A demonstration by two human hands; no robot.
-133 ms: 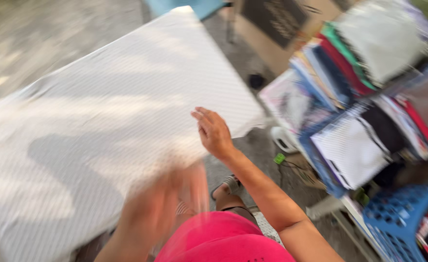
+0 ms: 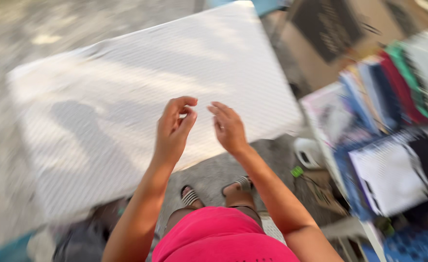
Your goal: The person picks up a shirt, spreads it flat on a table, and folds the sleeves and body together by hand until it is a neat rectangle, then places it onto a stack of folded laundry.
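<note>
A table covered with a white ribbed cloth [image 2: 126, 87] stretches out in front of me. My left hand [image 2: 174, 127] is raised over the cloth's near edge, fingers curled with thumb and forefinger close together, and nothing visible in it. My right hand [image 2: 228, 127] hovers beside it, a few centimetres apart, fingers loosely spread and empty. Both hands are slightly blurred. Below them I see my pink top [image 2: 223, 240] and my feet in striped sandals [image 2: 190, 195] on the grey ground.
To the right stand stacks of folded coloured fabrics [image 2: 393, 82] and packaged cloth [image 2: 393, 174]. A brown cardboard box [image 2: 340, 29] is at the back right. A white jug-like object [image 2: 308, 153] and a blue plastic basket [image 2: 417, 245] sit low on the right.
My left hand has come up from a blur near my body to beside the right hand. The view has shifted, so the table and fabrics sit further right.
</note>
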